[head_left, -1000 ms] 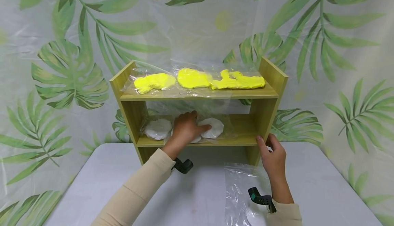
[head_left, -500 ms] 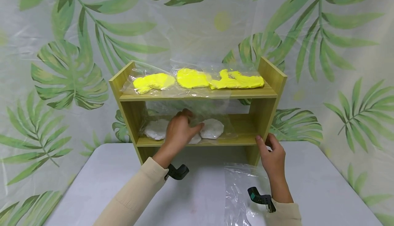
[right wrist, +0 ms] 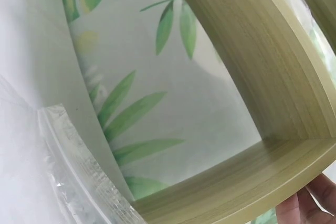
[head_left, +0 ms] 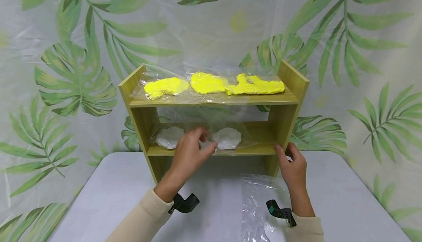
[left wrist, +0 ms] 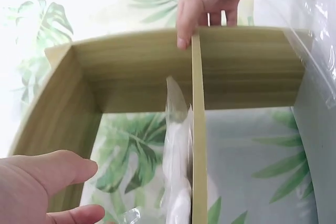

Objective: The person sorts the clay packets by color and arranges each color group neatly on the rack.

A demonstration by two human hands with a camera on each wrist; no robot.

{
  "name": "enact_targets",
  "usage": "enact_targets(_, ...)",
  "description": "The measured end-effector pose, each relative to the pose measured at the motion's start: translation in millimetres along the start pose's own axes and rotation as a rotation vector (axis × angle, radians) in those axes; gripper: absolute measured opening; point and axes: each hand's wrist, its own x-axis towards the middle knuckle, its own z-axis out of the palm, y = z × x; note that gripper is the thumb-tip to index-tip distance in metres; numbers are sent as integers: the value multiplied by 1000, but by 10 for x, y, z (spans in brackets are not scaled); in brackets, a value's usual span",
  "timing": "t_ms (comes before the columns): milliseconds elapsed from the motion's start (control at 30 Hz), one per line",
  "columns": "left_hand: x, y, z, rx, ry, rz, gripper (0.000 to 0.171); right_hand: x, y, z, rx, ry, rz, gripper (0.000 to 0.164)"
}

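My left hand [head_left: 189, 150] is in front of the middle shelf, thumb and fingers apart and holding nothing. In the left wrist view its thumb [left wrist: 68, 171] is clear of the bags. It hides the middle part of that shelf; a white lump in a clear bag [head_left: 169, 137] shows to its left and another white lump [head_left: 227, 138] to its right. My right hand [head_left: 292, 167] grips the right side panel of the small wooden shelf unit [head_left: 285, 125], thumb at the front edge and fingers outside.
Three bright yellow lumps in clear bags [head_left: 208, 83] lie along the top shelf. A clear zip bag [head_left: 255, 205] with something white lies on the white table [head_left: 108, 187], partly under the right forearm. A leaf-patterned cloth [head_left: 211, 22] hangs behind.
My left hand has drawn back from the white bags, toward me and a little left, its fingers coming away from the shelf. My right hand stays on the side panel.
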Motion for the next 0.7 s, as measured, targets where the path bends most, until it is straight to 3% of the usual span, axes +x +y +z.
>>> enact_targets(200, -198, 65, 44, -33, -51, 22, 23, 0, 2, -1, 1, 4, 2, 33)
enact_targets(433, -466, 89, 215, -90, -108, 46, 18, -5, 8, 5, -10, 2, 10, 32)
enact_targets(700, -761, 25, 544, -238, -246, -49, 16, -5, -16, -3, -1, 1, 11, 33)
